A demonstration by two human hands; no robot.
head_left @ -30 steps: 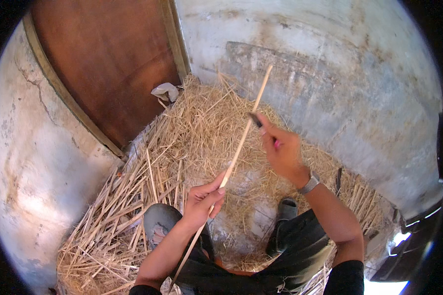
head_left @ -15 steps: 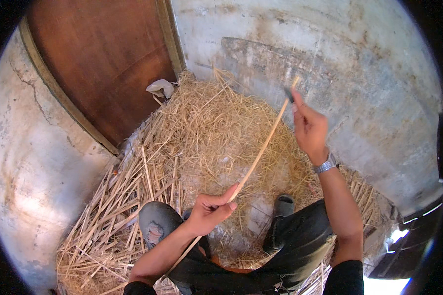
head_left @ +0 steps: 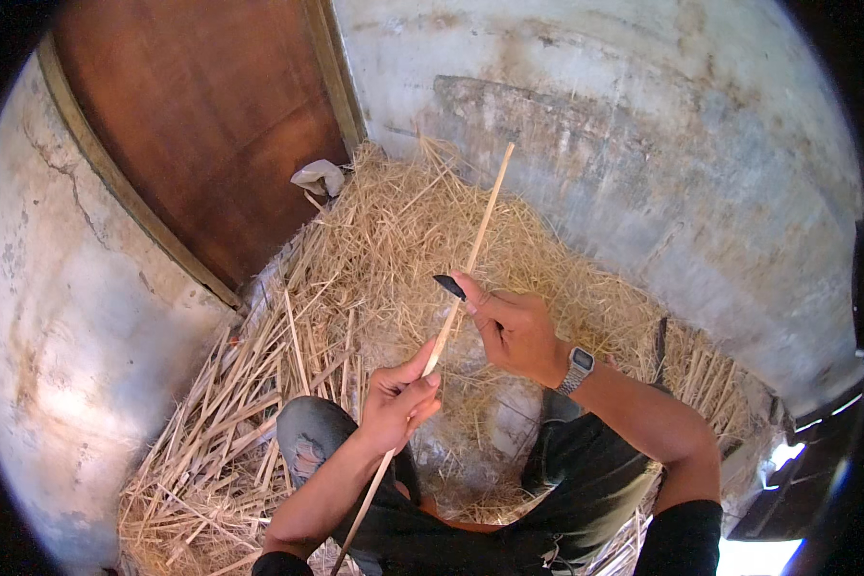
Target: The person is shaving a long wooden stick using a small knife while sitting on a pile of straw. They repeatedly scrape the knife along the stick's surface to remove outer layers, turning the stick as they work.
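A long, thin strip of pale wood or bamboo [head_left: 485, 226] slants up and away in front of me. My left hand [head_left: 396, 398] grips it between thumb and fingers, and its lower end runs down past my left forearm. In my right hand [head_left: 516, 331] is a small knife with a dark blade [head_left: 448, 286]. That blade lies across the strip, a little above my left hand. The knife's handle is hidden in my closed fingers.
Split strips [head_left: 226, 413] lie heaped at the left, and a mound of shavings [head_left: 403, 230] covers the floor ahead. A brown door [head_left: 202, 125] and stained walls [head_left: 624, 144] stand around. Beside the door sits a pale bag [head_left: 319, 178]. More strips [head_left: 706, 370] lie at the right.
My right hand with the knife has come down and left along the strip, from near its far end to close above my left hand. The strip now stands steeper.
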